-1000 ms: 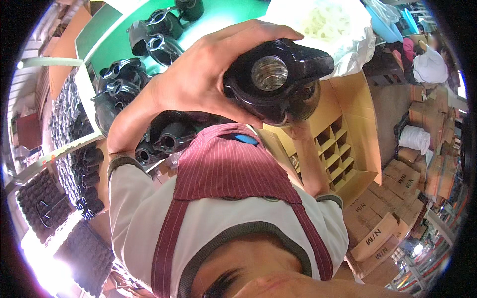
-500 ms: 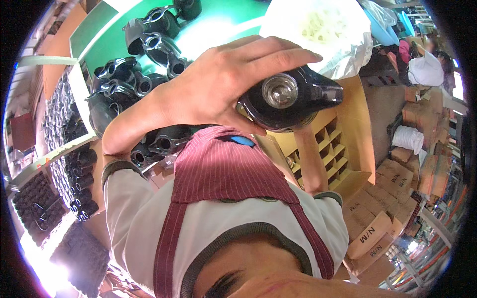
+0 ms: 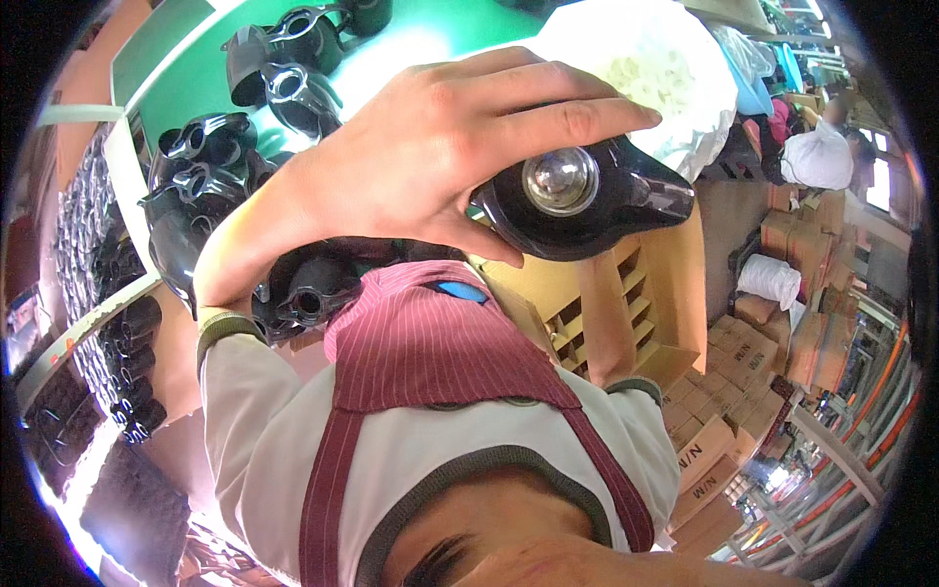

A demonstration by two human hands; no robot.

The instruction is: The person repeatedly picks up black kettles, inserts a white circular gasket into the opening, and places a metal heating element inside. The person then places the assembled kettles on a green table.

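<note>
My left hand (image 3: 440, 147) is wrapped over a glossy black plastic piece (image 3: 548, 230), fingers across its far side and thumb on its near edge. The piece has a spout-like end pointing right and a clear round dome (image 3: 560, 181) in its middle. My right forearm (image 3: 608, 318) rises from below toward the underside of this piece. Behind it my right hand is hidden, so its grip cannot be seen. Several similar black pieces with ring-shaped ends (image 3: 287, 86) lie beside my left wrist on the green tabletop (image 3: 186, 73).
An open carton (image 3: 682, 293) with cardboard dividers stands by my right arm. Beyond the held piece is a white plastic-lined container (image 3: 709, 117) with pale small parts. Stacked cartons (image 3: 729, 367) are on the right, and racked black parts (image 3: 88, 245) on the left. A person (image 3: 822, 152) is far right.
My left hand and the black piece have shifted slightly right, and the clear dome shows larger. The surroundings have slid left in the view.
</note>
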